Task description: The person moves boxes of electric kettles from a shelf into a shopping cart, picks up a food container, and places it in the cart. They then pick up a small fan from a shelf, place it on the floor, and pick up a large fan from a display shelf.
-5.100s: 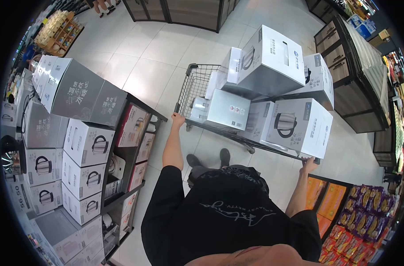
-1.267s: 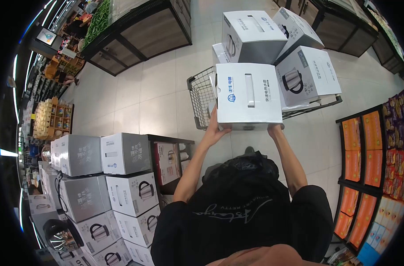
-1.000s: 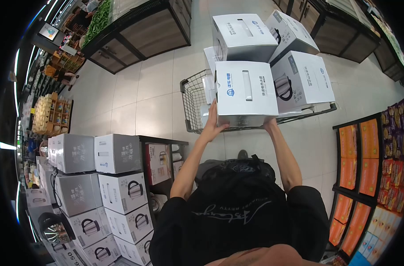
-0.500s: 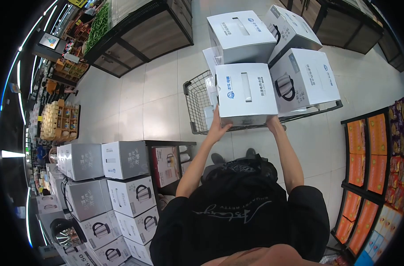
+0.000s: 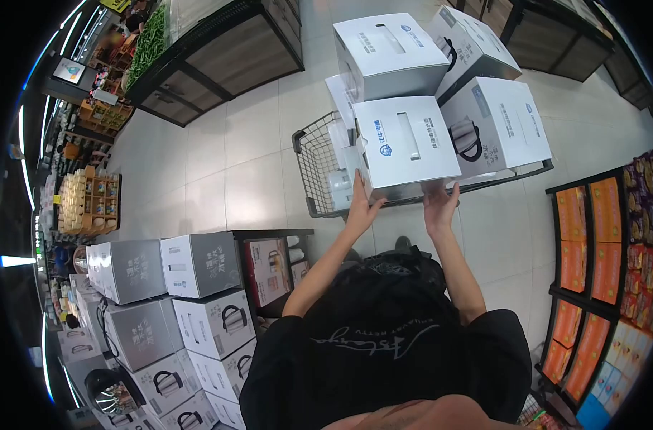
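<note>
A white-topped electric kettle box (image 5: 405,168) with a handle slot and blue print sits at the near side of a wire shopping cart (image 5: 318,188). My left hand (image 5: 362,208) presses against its near left corner, fingers along the side and thumb out. Under the near right edge, my right hand (image 5: 439,206) supports the same box with the palm turned up; some of its fingertips are hidden. Behind it in the cart stand another white box (image 5: 380,61), a tilted box (image 5: 477,46) and a box picturing a kettle (image 5: 509,125).
Stacked kettle boxes (image 5: 212,326) stand at my left, beside a dark shelf (image 5: 272,233). A round metallic object (image 5: 111,390) is near them. To the right is a rack of orange packages (image 5: 571,215). Wooden-fronted counters (image 5: 233,61) line the far side.
The near box has turned slightly and its right side has shifted right. My right hand has moved from its right corner to beneath the near edge, palm up.
</note>
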A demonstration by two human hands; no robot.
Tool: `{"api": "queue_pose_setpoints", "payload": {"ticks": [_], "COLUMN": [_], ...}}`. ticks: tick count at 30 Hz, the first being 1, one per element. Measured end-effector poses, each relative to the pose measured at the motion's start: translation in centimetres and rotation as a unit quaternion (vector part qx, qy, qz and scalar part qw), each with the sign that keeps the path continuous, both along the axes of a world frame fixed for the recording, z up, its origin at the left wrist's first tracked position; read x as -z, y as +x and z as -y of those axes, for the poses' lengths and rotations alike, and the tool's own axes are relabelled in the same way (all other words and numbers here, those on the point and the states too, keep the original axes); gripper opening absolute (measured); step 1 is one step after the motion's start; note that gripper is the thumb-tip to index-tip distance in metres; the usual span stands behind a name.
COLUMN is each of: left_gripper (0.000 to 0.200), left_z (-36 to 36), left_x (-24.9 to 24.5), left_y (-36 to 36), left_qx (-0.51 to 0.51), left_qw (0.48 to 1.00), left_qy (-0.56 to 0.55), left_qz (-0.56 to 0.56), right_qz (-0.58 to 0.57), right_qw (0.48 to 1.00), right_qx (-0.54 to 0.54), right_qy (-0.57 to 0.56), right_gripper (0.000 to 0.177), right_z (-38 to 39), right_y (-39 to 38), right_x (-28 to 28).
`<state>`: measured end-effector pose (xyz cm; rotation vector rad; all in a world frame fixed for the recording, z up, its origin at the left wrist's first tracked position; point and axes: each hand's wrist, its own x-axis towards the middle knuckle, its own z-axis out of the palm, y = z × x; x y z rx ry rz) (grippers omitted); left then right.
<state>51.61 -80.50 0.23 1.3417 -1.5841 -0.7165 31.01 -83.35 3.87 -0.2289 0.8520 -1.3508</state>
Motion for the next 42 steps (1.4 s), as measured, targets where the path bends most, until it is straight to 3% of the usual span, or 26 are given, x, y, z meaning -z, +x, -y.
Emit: {"api": "queue_pose_setpoints", "payload": {"ticks": [5, 10, 14, 17, 18, 19, 21, 22, 24, 27, 30, 36, 42], "left_gripper": [0.095, 0.091, 0.097, 0.107, 0.107, 0.108, 0.108, 0.108, 0.106, 0.100, 0.093, 0.090, 0.089], "left_z": [0.3, 0.5, 0.5, 0.9, 1.0, 1.3, 1.9, 2.2, 2.1, 2.5, 2.7, 2.5, 2.4], "left_x": [-0.1, -0.1, -0.3, -5.7, -7.7, -9.6, -10.6, -10.7, -10.5, -9.7, -8.7, -8.7, -9.3], "left_y": [-0.2, -0.6, -0.1, 0.9, 0.9, 0.9, 0.8, 0.7, 0.2, 0.2, 0.4, 0.5, 0.5], "left_qx": [-0.019, -0.012, -0.010, -0.009, -0.006, -0.003, 0.003, 0.007, 0.022, 0.039, 0.031, 0.027, 0.021], "left_qw": [1.000, 0.999, 0.999, 0.997, 0.997, 0.997, 0.995, 0.993, 0.993, 0.995, 0.991, 0.992, 0.993], "left_qy": [0.003, 0.023, 0.031, -0.026, -0.032, -0.040, -0.060, -0.071, -0.078, -0.082, -0.097, -0.089, -0.091], "left_qz": [0.023, 0.027, 0.042, 0.076, 0.070, 0.063, 0.077, 0.097, 0.086, 0.047, 0.084, 0.084, 0.074], "right_qz": [0.035, -0.044, -0.104, -0.229, -0.272, -0.409, -0.646, -0.665, -0.760, -0.770, -0.791, -0.812, -0.801], "right_qw": [0.999, 0.997, 0.994, 0.970, 0.953, 0.889, 0.684, 0.642, 0.496, 0.413, 0.366, 0.334, 0.352], "right_qx": [-0.001, 0.000, 0.007, 0.025, 0.040, 0.042, 0.046, 0.006, -0.079, -0.132, -0.134, -0.127, -0.105], "right_qy": [-0.005, -0.057, -0.032, -0.080, -0.124, -0.202, -0.337, -0.381, -0.412, -0.467, -0.472, -0.462, -0.473], "right_gripper": [0.060, 0.055, 0.055, 0.057, 0.061, 0.060, 0.060, 0.060, 0.060, 0.062, 0.064, 0.060, 0.056], "right_z": [-1.2, -0.3, -1.4, -2.8, -3.4, -3.6, -4.1, -3.7, -2.0, -0.2, 0.3, 0.3, 0.8], "right_y": [0.7, 1.0, 1.0, 0.5, 0.4, 0.5, 0.8, 1.8, 3.7, 6.6, 7.9, 8.3, 8.2], "right_x": [-1.5, -0.4, -1.3, -3.7, -5.8, -7.8, -11.7, -13.8, -15.2, -14.9, -13.7, -13.7, -13.8]}}
